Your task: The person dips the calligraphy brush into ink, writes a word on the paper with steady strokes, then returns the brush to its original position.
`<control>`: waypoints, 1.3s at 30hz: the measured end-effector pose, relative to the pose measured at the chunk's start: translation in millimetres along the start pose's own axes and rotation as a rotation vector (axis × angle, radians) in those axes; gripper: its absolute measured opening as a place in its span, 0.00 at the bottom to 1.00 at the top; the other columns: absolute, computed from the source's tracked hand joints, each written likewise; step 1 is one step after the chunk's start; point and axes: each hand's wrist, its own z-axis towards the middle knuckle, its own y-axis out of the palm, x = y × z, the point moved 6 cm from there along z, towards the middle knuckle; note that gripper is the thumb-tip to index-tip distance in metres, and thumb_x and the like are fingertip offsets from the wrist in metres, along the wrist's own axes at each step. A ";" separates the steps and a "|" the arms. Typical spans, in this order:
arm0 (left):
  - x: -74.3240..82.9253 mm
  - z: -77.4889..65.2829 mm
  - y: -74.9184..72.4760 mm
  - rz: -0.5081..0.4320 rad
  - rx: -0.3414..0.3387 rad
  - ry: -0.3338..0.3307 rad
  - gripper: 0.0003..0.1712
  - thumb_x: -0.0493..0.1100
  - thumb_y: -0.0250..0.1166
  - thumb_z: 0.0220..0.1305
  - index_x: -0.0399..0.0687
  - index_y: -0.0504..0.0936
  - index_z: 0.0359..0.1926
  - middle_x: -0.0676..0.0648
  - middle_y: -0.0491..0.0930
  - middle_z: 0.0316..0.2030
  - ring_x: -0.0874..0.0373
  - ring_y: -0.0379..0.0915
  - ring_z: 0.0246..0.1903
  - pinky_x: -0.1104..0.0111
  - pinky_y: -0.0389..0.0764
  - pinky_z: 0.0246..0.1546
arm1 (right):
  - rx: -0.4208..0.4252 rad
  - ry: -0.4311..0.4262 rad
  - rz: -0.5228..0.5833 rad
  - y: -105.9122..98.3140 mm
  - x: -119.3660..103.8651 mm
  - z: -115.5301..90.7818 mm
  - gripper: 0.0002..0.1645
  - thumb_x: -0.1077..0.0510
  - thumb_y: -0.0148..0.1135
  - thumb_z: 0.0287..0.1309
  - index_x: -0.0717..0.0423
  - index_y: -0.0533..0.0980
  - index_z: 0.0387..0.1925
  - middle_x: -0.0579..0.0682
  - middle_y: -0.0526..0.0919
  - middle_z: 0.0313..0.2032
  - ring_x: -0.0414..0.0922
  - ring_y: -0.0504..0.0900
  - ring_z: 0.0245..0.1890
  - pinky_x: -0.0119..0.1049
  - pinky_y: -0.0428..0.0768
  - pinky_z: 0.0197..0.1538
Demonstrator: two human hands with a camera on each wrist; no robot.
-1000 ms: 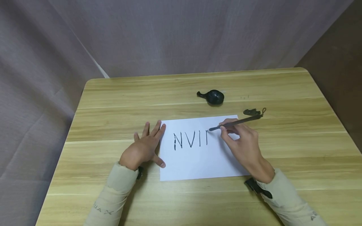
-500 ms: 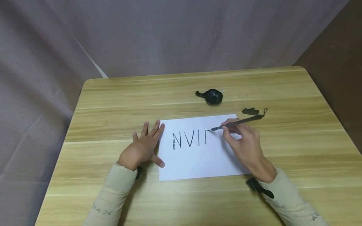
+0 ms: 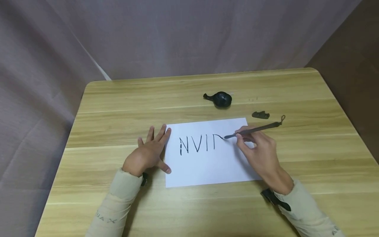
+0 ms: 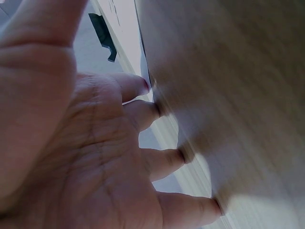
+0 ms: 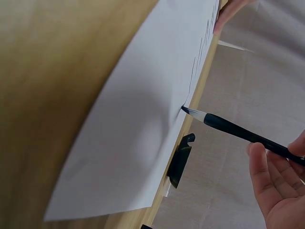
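Observation:
My right hand pinches a dark ink brush between thumb and fingers, its looped end up to the right. In the right wrist view the brush's black-wet tip touches the white paper at the end of a thin black stroke. On the sheet stand the black letters N, V, I, then an upright with a curve leading off its top. My left hand lies spread at the sheet's left edge, index fingertip and thumb on the paper. The left wrist view shows its palm and straight fingers.
Beyond the paper sits a glossy black gourd-shaped dish. A small dark scalloped brush rest lies near the sheet's far right corner. The wooden table ends at a grey curtain; a brown surface is at right.
My right hand has moved the brush right and slightly down, lengthening the curve from the last upright's top. My left hand stays at the sheet's edge. The whole view has shifted slightly.

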 end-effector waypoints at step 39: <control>2.7 1.3 1.6 0.001 -0.004 0.010 0.88 0.59 0.88 0.39 0.54 0.32 0.86 0.48 0.22 0.85 0.35 0.13 0.81 0.23 0.34 0.70 | 0.001 0.019 0.036 -5.7 -26.0 -8.2 0.12 0.76 0.70 0.55 0.67 0.85 0.42 0.57 0.91 0.40 0.40 0.90 0.39 0.18 0.81 0.50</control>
